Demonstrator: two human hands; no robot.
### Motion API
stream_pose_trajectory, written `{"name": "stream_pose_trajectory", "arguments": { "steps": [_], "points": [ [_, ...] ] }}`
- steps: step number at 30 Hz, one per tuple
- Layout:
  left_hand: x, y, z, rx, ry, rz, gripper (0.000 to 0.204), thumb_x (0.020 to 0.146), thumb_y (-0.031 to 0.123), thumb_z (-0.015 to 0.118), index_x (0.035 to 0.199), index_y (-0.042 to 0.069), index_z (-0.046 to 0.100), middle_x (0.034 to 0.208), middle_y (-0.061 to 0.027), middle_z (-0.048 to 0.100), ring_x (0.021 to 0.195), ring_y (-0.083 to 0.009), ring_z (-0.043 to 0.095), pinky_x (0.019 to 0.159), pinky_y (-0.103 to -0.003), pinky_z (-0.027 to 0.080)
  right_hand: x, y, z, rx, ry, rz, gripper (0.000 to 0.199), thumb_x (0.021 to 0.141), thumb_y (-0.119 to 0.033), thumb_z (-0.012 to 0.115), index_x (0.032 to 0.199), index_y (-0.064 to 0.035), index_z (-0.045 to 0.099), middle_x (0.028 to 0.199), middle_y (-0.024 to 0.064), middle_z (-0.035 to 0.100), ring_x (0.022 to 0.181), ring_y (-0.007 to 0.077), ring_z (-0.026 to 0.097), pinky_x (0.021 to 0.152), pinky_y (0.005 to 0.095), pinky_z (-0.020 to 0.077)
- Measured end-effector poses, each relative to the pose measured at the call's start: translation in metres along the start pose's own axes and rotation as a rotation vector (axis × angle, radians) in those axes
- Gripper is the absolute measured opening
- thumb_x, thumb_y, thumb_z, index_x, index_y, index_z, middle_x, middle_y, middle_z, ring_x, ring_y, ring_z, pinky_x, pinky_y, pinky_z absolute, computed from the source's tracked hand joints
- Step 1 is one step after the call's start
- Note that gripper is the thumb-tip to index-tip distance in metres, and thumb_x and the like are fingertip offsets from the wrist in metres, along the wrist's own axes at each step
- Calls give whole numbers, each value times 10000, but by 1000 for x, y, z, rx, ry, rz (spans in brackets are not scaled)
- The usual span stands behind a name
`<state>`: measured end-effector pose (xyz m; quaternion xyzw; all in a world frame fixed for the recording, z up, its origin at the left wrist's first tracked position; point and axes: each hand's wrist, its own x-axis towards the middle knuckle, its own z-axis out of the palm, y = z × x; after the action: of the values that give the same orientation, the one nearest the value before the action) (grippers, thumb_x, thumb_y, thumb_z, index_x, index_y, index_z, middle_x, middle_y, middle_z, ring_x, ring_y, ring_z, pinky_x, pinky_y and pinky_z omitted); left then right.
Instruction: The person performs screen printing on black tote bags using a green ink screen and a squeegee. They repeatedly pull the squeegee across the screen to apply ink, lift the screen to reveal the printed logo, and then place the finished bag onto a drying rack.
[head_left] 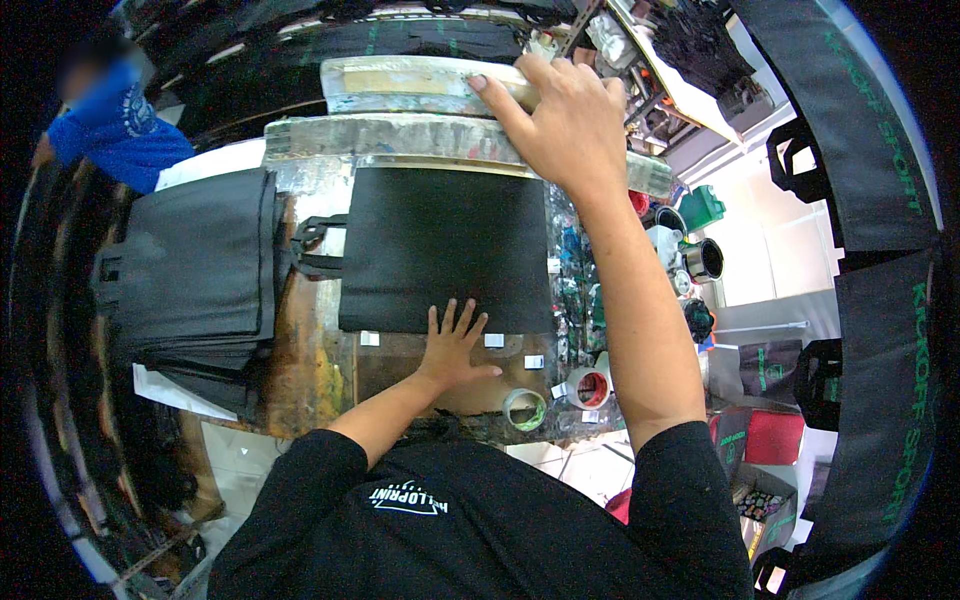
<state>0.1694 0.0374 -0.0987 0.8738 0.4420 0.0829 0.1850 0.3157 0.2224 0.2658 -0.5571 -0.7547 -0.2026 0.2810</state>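
Observation:
A flat black fabric bag lies on the worktable in front of me, its handles pointing left. My left hand rests palm down at the bag's near edge, fingers spread, holding nothing. At the far side, my right hand has its fingers wrapped over the top of a raised, paint-smeared wooden frame; the thumb lies along its near face and some fingertips are hidden. Between frame and bag runs a stained wooden bar. Small white tabs are stuck along the bag's near side.
Left of the bag is a stack of black bags. Two tape rolls, one greenish and one reddish, sit near the front edge. Cans stand at right, beside hanging black bags. A person in blue is far left.

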Motion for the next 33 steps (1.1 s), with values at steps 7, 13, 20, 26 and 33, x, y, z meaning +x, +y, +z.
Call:
{"name": "stream_pose_trajectory", "arguments": {
  "steps": [7,13,20,26,33],
  "points": [
    [0,-6,-35,51,-175,3,1177,808,936,516,1660,135,377,1756,-170,241,1620,-451,154,1277,-686,66,-4,0,-3,18,7,17,607,973,-670,573,973,-87,738,910,139,721,970,322,682,903,529,413],
    [-14,-52,-163,-1175,369,-272,839,995,544,686,1643,106,383,1566,-286,500,1467,-425,479,1238,-515,386,-24,-14,-6,3,-22,-1,560,962,-643,600,1018,-102,731,958,122,713,984,322,667,898,525,412],
    [-92,-53,-242,-2085,421,-372,1308,879,926,437,1672,14,-63,1675,-393,84,1556,-517,244,1214,-602,393,-162,-41,-3,40,-334,-45,584,878,-487,778,1294,-103,634,1107,117,627,1105,308,585,972,509,371],
    [-126,-64,-127,-1973,328,-801,1272,859,979,363,1688,62,62,1672,-302,255,1512,-468,378,1170,-532,454,-231,-36,72,101,-661,6,575,782,-203,855,1280,-144,573,1144,105,613,1141,319,594,939,558,405],
    [-122,-80,-91,-1932,241,-870,1262,875,966,357,1686,42,69,1660,-343,256,1506,-486,374,1180,-517,453,-257,-43,67,97,-802,-16,626,763,-228,878,1296,-145,560,1132,98,581,1130,307,561,952,523,381]
  ]
}}
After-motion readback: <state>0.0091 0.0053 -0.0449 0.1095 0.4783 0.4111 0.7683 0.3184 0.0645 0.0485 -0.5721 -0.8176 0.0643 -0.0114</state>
